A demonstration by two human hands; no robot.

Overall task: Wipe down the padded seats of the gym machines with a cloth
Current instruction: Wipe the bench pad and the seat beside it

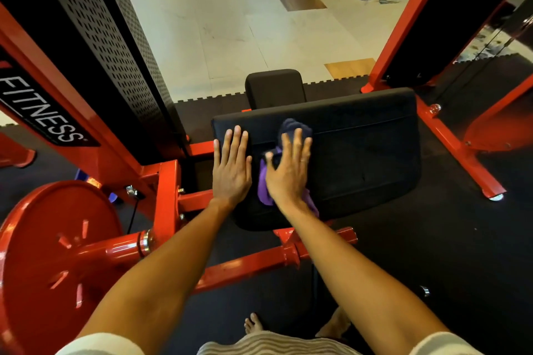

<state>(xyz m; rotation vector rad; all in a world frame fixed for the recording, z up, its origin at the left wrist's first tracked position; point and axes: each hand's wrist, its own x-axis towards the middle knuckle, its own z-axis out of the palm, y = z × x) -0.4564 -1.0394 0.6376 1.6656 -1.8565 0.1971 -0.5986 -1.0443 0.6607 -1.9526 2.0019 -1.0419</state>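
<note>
Purple cloth [263, 187] lies under the flat right hand [290, 170], mid-wipe on the seat [360, 153]; left hand [232, 166] braces, equally flat; probably sweep rightward next.

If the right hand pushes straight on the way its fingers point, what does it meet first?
Probably the bunched end of the cloth just past the right hand's fingers; beyond that, only seat pad.

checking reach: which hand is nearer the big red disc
Left. The left hand rests flat at the padded seat's left edge, toward the red disc; the right hand presses the purple cloth farther right.
</note>
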